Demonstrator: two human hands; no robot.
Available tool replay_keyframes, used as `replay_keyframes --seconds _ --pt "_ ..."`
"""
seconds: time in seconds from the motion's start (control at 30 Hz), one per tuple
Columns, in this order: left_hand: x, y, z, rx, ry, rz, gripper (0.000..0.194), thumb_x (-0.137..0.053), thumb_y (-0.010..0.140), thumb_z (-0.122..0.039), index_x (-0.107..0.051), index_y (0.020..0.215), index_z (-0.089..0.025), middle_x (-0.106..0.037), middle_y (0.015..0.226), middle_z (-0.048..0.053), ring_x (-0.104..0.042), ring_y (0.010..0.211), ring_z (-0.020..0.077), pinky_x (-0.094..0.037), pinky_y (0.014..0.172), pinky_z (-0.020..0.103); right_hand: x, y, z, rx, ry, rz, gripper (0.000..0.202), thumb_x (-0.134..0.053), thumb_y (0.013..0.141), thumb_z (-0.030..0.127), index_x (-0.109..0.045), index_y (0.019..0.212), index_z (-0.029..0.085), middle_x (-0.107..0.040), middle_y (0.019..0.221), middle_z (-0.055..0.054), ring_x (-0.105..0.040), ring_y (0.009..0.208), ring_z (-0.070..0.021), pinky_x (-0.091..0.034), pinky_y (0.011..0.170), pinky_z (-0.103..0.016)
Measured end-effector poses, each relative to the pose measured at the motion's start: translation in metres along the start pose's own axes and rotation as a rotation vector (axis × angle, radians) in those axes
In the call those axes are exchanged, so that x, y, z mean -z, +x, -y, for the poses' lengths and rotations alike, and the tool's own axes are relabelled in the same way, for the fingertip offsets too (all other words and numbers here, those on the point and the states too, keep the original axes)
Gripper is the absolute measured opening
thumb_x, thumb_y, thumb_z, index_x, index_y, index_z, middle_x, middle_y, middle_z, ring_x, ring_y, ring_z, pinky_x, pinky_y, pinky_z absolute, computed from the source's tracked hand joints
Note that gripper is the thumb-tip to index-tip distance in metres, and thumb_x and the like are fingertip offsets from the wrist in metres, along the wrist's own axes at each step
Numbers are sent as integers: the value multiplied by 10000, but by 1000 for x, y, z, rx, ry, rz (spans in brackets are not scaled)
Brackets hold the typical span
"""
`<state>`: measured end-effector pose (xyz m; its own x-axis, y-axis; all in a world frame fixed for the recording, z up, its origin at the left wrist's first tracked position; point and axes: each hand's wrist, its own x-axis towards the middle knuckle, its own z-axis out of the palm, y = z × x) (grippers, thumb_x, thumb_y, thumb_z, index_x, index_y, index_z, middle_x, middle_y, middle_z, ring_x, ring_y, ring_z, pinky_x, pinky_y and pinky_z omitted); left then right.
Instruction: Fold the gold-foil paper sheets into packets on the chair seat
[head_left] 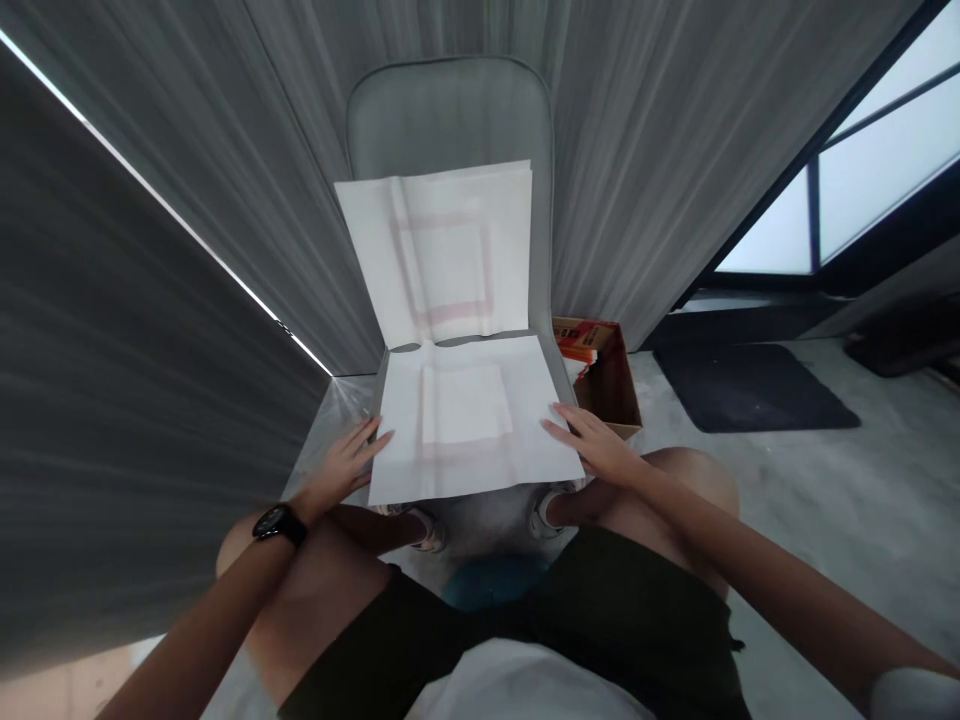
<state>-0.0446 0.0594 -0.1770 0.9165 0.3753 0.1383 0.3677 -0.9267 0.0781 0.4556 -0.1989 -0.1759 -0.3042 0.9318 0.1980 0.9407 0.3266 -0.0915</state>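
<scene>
A white paper sheet [469, 400] lies across the seat of a grey chair [450, 110]. Behind it, a second white sheet [457, 240] leans against the backrest, and faint pink frame shapes show on both. My left hand [345, 462] is at the lower sheet's left edge, fingers spread and fingertips on the paper. At the right edge, my right hand [596, 445] has its fingers apart and their tips on the sheet. Neither hand is closed round the paper. Whether the two sheets are joined, I cannot tell.
A cardboard box [621, 385] with orange and white items stands on the floor right of the chair. Farther right lies a dark mat [754, 388]. Grey curtains [172, 200] hang behind and at the left. My knees flank the chair's front.
</scene>
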Motion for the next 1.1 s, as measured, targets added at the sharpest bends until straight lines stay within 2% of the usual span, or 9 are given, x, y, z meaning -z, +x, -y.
replay_keyframes --seconds 0.2,0.4,0.53,0.6,0.7,0.77,0.87,0.97,1.1 --pt "1 12 -1 -1 -58 -32 567 -470 1017 -155 -575 1557 -289 -502 1648 47 -443 1545 265 -418 1256 458 3 1 -19 41 129 -18 541 -504 1011 154 -605 1529 269 -571 1597 -111 -481 1520 -287 -449 1224 -532" --pt "9 14 -2 224 -387 -154 453 -466 1049 -488 -791 1254 -247 -721 1398 101 -549 1446 337 -420 1225 545 39 -11 -19 -330 555 -23 400 -556 1020 521 -846 1098 258 -763 1309 -111 -625 1341 -336 -516 1141 -536" --pt "14 41 -10 453 -588 -264 553 -501 979 -685 -797 917 -222 -796 1114 102 -703 1117 304 -571 979 386 55 6 -17 -693 811 -35 624 -594 895 778 -811 960 197 -788 980 -89 -698 945 -288 -585 821 -394" --pt "14 59 -13 550 -648 -299 576 -515 930 -734 -748 828 -216 -768 940 76 -695 916 269 -570 823 344 53 21 -19 -832 823 -96 699 -584 821 870 -731 787 187 -705 767 -47 -615 753 -224 -500 659 -327" --pt "10 84 -14 673 -680 -316 589 -505 881 -768 -596 659 -230 -600 652 20 -575 673 213 -471 618 306 44 46 -24 -941 745 -262 753 -551 730 959 -562 620 214 -551 622 -1 -477 650 -163 -374 593 -298" --pt "6 96 -11 697 -681 -331 573 -476 891 -753 -541 653 -237 -548 619 8 -535 643 202 -436 593 303 38 62 -25 -982 739 -377 761 -546 702 982 -513 590 229 -524 603 1 -456 649 -159 -364 597 -301" --pt "3 104 -5 724 -687 -380 516 -422 939 -689 -543 723 -236 -572 674 19 -544 680 210 -454 621 312 34 80 -24 -970 933 -473 733 -627 695 942 -656 707 210 -674 729 -36 -562 747 -197 -456 667 -307" --pt "2 103 0 753 -695 -411 473 -416 955 -638 -505 710 -243 -530 663 17 -520 666 208 -443 611 315 33 85 -24 -911 1174 -328 692 -810 637 816 -796 945 197 -798 974 -76 -671 905 -251 -540 779 -341" --pt "2 98 1 776 -705 -417 440 -466 942 -592 -489 674 -244 -486 628 7 -487 637 197 -412 587 306 33 78 -26 -941 1181 -142 702 -867 585 771 -844 973 187 -817 1077 -96 -702 965 -295 -564 823 -380"
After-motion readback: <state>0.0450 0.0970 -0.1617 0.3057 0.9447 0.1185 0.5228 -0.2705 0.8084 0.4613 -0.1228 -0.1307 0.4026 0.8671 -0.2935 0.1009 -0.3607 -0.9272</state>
